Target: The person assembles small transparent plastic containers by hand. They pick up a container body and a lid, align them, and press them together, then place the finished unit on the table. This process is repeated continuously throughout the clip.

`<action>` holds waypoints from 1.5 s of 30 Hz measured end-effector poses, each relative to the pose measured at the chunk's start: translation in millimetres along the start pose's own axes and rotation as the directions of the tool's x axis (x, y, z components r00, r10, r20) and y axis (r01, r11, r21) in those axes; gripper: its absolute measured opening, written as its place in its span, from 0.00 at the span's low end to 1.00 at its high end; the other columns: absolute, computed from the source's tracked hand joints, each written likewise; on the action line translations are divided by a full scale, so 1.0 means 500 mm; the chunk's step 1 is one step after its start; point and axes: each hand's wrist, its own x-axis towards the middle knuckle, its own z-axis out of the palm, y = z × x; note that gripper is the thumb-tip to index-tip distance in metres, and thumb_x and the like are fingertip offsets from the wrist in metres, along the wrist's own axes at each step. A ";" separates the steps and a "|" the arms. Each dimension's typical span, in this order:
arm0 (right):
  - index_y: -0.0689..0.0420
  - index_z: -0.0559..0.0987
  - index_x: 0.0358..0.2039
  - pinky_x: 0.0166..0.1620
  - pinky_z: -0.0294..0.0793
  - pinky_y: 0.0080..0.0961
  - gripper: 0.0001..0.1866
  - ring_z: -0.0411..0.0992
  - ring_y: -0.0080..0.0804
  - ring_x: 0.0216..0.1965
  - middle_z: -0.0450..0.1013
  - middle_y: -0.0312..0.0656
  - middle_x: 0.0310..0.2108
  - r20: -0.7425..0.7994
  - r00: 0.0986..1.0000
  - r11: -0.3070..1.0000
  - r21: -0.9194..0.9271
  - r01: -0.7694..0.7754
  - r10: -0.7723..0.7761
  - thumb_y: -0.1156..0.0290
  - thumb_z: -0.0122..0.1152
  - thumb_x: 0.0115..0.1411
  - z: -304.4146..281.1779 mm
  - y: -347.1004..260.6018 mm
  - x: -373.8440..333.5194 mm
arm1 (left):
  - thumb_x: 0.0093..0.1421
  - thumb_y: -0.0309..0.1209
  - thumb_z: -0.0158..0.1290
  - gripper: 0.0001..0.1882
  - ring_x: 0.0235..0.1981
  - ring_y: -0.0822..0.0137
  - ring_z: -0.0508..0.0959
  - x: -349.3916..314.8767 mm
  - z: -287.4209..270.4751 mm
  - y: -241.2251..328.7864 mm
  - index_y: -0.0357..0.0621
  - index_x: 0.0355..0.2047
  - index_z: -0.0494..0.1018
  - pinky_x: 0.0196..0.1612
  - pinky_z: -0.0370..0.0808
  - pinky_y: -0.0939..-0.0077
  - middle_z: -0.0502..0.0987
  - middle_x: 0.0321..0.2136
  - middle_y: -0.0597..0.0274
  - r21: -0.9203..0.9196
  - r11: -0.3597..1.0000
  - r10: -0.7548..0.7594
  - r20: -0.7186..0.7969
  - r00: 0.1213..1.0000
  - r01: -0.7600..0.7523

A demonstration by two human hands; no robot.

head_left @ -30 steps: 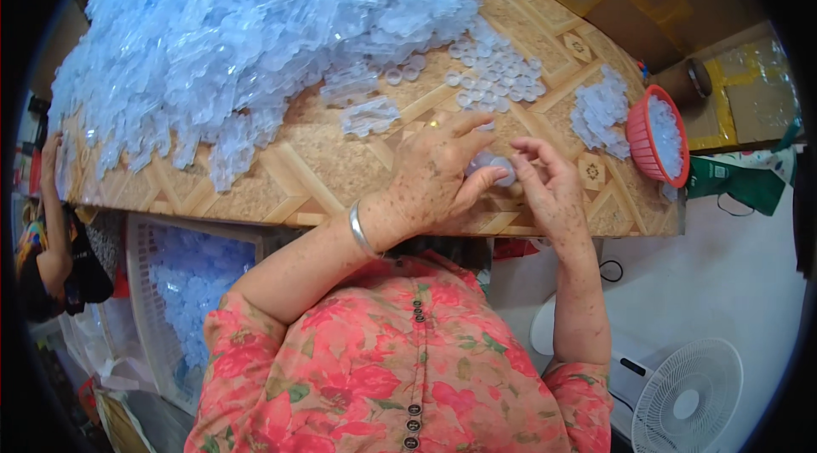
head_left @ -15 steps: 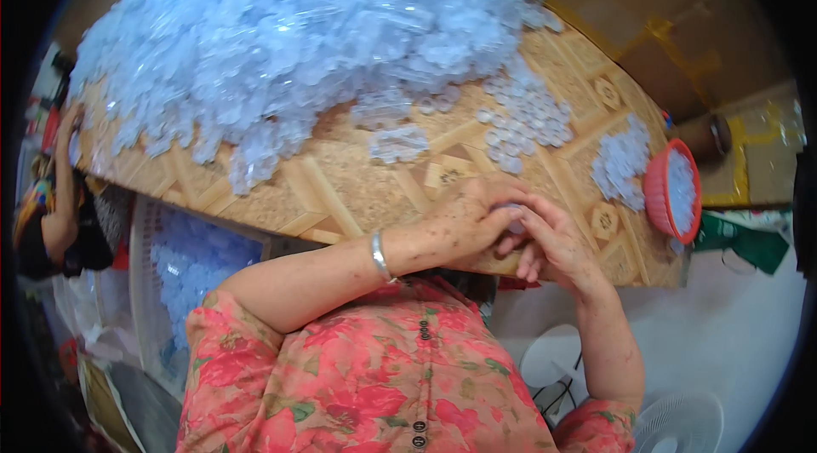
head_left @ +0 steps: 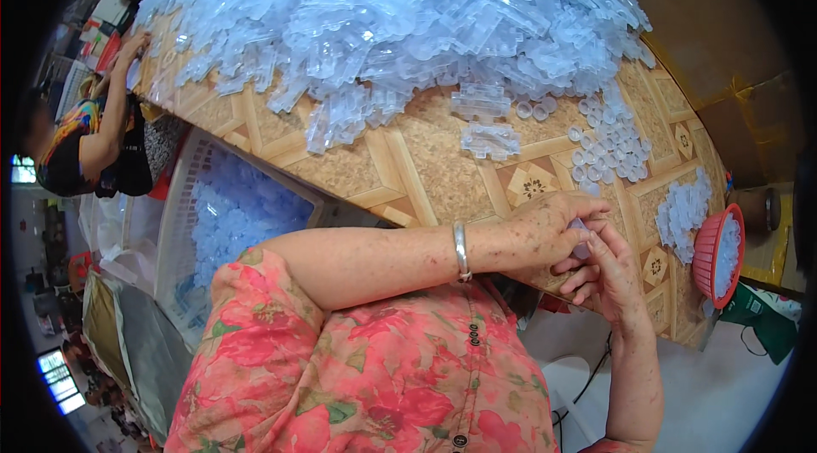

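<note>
My left hand (head_left: 545,230), with a silver bangle at the wrist, reaches across to the table's near edge and pinches a small clear plastic piece (head_left: 580,240). From the other side, my right hand (head_left: 611,272) has its thumb and fingertips on that same piece, its other fingers curled below. Fingers partly cover the piece, so its full shape is hidden. Just beyond my hands lie several small round clear caps (head_left: 608,146). Two flat clear plastic pieces (head_left: 491,140) rest to their left.
A large heap of clear plastic pieces (head_left: 391,19) covers the far side of the patterned table (head_left: 425,172). On the right, a red basket (head_left: 708,257) holds small pieces beside a small pile (head_left: 682,213). A white crate (head_left: 174,240) stands at lower left; another person (head_left: 94,138) is beyond.
The view has shifted, so the table and my hands appear farther right. My fingers have parted slightly, showing more of the clear piece between them.
</note>
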 end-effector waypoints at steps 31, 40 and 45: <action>0.63 0.78 0.48 0.34 0.69 0.14 0.16 0.67 0.14 0.30 0.73 0.32 0.40 -0.208 0.614 0.639 -0.399 0.658 -0.762 0.76 0.68 0.60 0.117 0.165 -0.054 | 0.65 0.21 0.55 0.17 0.33 0.78 0.80 -0.175 -0.050 0.046 0.40 0.54 0.75 0.32 0.80 0.81 0.80 0.39 0.64 0.032 0.968 0.248 -0.015 0.969 -0.248; 0.60 0.76 0.56 0.31 0.72 0.14 0.23 0.70 0.14 0.27 0.76 0.37 0.47 -0.109 0.591 0.584 -0.375 0.720 -0.799 0.72 0.70 0.60 0.140 0.123 -0.044 | 0.62 0.24 0.58 0.17 0.41 0.73 0.81 -0.357 -0.249 0.127 0.38 0.53 0.76 0.44 0.79 0.74 0.82 0.37 0.61 0.387 0.921 0.075 -0.100 0.992 -0.030; 0.62 0.77 0.55 0.32 0.73 0.14 0.18 0.69 0.12 0.27 0.77 0.34 0.43 -0.293 0.618 0.684 -0.306 0.662 -0.730 0.73 0.64 0.65 0.088 0.129 -0.031 | 0.53 0.24 0.63 0.22 0.39 0.47 0.82 -0.602 -0.474 0.146 0.43 0.50 0.77 0.45 0.79 0.57 0.82 0.38 0.46 0.888 0.270 -0.041 -0.375 0.926 0.372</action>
